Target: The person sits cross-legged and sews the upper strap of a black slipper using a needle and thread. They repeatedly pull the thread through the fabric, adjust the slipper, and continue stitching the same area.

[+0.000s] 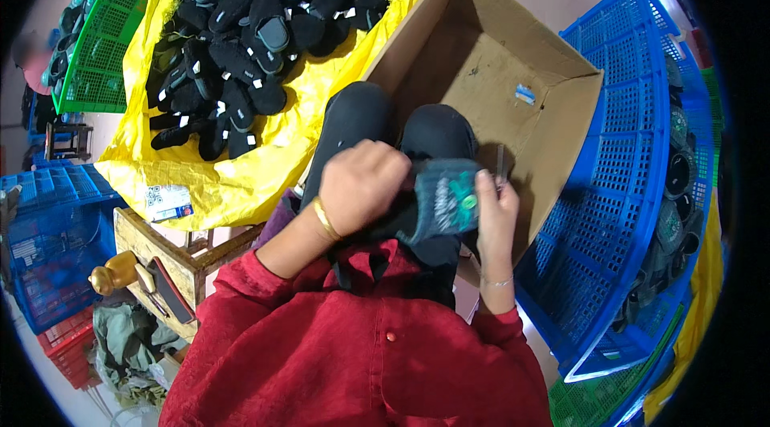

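A dark slipper upper (449, 201) with green and white print is over my lap. My right hand (497, 214) grips its right edge, thumb on top. From behind those fingers a thin metallic piece (500, 159) sticks up; I cannot tell what it is. My left hand (365, 185), wearing a gold bangle, is closed in a fist beside the upper's left side. Its fingertips are turned away, so what they hold is hidden. Black fabric under both hands blends with my dark trousers (353, 118).
A yellow sack (309, 118) full of black slippers (273, 34) lies ahead on the left. An open cardboard box (489, 66) stands ahead on the right, beside a blue crate (597, 178). On the left, a wooden stool (128, 230) carries tools. A green crate (112, 34) stands far left.
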The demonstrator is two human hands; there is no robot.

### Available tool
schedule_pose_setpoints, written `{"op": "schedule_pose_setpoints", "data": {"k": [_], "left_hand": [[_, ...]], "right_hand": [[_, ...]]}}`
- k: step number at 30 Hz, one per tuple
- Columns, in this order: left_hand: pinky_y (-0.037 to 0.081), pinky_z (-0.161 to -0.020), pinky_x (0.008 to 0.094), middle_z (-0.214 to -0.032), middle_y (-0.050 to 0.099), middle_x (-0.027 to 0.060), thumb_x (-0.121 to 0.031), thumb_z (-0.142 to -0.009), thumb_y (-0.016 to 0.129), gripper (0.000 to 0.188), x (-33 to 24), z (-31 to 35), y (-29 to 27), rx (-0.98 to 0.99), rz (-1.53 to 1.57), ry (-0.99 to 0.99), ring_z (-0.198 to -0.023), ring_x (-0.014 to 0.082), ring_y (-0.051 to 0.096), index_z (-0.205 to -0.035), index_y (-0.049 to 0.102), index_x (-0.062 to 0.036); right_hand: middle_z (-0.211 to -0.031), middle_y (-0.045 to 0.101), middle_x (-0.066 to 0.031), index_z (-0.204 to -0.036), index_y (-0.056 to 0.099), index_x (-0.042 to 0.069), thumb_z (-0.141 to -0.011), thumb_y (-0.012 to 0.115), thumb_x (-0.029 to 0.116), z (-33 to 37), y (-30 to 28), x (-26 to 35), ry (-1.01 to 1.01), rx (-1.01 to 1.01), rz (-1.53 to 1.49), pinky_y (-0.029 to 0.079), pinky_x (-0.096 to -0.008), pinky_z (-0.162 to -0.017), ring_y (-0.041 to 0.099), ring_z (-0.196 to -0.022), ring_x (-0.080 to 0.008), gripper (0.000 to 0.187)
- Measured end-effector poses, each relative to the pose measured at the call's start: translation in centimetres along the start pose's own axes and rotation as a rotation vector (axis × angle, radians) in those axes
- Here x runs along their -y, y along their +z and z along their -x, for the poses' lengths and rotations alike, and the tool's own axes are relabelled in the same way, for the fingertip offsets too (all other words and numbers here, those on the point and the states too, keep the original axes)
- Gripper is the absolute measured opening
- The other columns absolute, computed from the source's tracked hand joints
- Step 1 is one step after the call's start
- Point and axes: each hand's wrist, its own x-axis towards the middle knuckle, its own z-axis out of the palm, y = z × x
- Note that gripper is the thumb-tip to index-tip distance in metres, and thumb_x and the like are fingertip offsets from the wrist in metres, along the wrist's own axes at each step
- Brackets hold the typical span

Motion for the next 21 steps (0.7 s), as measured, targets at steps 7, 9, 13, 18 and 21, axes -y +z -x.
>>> {"op": "schedule_pose_setpoints", "data": {"k": [7,9,13,18,21], "left_hand": [[0.045,-0.066,0.0315,-0.081,0.062,0.0067,-0.016,-0.074,0.076,0.021,2.2,1.3,-5.9,0.015,0.324,-0.458,-0.071,0.0238,0.057,-0.087,0.062,-0.0055],[0.043,-0.081,0.0340,-0.091,0.063,0.0049,-0.019,-0.071,0.078,0.028,1.5,2.2,-6.2,0.112,0.318,-0.252,-0.088,0.0240,0.056,-0.093,0.065,-0.0072],[0.046,-0.075,0.0338,-0.093,0.057,0.0055,-0.014,-0.068,0.078,0.028,0.9,3.8,-4.0,0.178,0.242,-0.276,-0.086,0.0266,0.053,-0.093,0.066,-0.0113],[0.045,-0.072,0.0340,-0.086,0.058,0.0051,-0.011,-0.072,0.075,0.015,2.5,3.8,-2.1,0.141,0.251,-0.193,-0.081,0.0251,0.054,-0.083,0.065,-0.0090],[0.044,-0.074,0.0314,-0.081,0.060,0.0056,-0.009,-0.077,0.071,0.010,3.6,2.6,-2.6,0.114,0.489,-0.247,-0.079,0.0219,0.056,-0.081,0.063,-0.0062]], "right_hand": [[-0.076,0.054,0.0034,-0.089,0.060,0.003,-0.096,0.053,0.035,-0.5,0.3,0.1,0.141,-0.106,-0.233,0.040,-0.0199,-0.059,0.048,-0.065,-0.0050,0.033],[-0.082,0.060,-0.0003,-0.096,0.060,0.001,-0.097,0.050,0.036,-0.2,0.2,-0.2,0.155,-0.105,-0.240,0.046,-0.0208,-0.067,0.055,-0.071,-0.0070,0.037],[-0.079,0.057,0.0007,-0.094,0.059,0.001,-0.099,0.046,0.035,0.2,-0.1,-1.0,0.053,-0.089,-0.057,0.045,-0.0227,-0.065,0.052,-0.068,-0.0065,0.037],[-0.079,0.058,0.0006,-0.094,0.059,0.001,-0.099,0.046,0.035,0.2,0.3,-1.0,0.049,-0.114,-0.134,0.045,-0.0230,-0.067,0.053,-0.070,-0.0069,0.036],[-0.079,0.059,0.0007,-0.094,0.059,0.003,-0.099,0.046,0.036,0.3,0.4,-0.5,0.074,-0.103,-0.184,0.045,-0.0227,-0.064,0.054,-0.068,-0.0073,0.036]]}}
